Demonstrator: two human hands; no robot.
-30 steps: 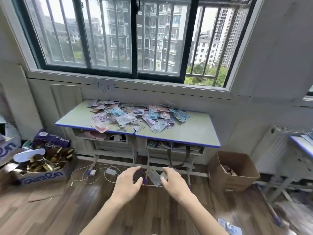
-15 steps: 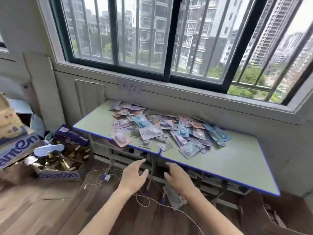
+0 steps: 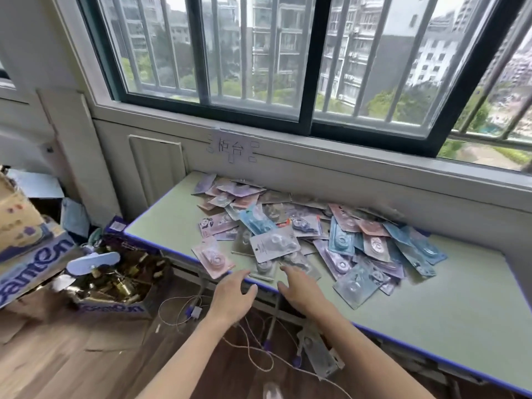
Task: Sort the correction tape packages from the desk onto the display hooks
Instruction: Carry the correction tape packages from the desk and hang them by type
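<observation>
At the desk edge, both hands' fingers spread empty beside glossy flat packages.

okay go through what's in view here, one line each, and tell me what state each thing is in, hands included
Left hand: open, empty, at the desk's front edge.
Right hand: open, fingers reaching the nearest packages.
Correction tape packages: loose overlapping pile, none hung.
Pink package: flat, at the desk's front edge.
Desk: right part bare.
Window: appears shut, barred.
Cardboard box: open, holding brass-coloured pieces.
</observation>
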